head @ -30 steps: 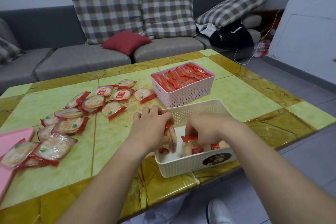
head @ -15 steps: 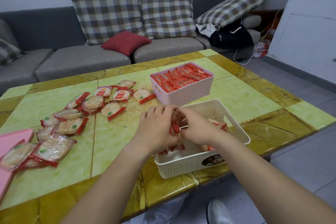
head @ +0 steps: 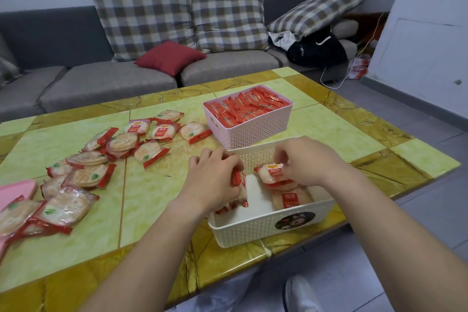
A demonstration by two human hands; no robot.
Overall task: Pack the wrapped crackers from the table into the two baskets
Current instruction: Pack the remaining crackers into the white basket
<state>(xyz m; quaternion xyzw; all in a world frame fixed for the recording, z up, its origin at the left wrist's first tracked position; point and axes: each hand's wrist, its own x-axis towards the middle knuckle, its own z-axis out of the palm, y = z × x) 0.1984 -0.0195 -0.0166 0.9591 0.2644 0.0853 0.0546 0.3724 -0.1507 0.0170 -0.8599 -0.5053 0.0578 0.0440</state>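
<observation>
A white basket (head: 253,229) stands at the table's near edge. My left hand (head: 215,180) grips a stack of wrapped crackers (head: 239,185) standing on edge against the basket's left wall. My right hand (head: 306,162) pinches one wrapped cracker (head: 272,172) above a few more packs (head: 288,200) lying on the basket's right side. Behind it a pink basket (head: 249,132) is packed full of red-wrapped crackers. Several loose wrapped crackers (head: 121,144) lie scattered over the table's left half.
A pink lid (head: 15,191) lies at the table's left edge with crackers (head: 60,208) partly on it. A grey sofa (head: 106,81) with checked cushions runs behind the table. A white shoe (head: 300,294) shows on the floor below.
My right hand has moved from beside my left hand to the basket's right side, carrying one cracker. My left hand keeps its grip on the stack at the left wall.
</observation>
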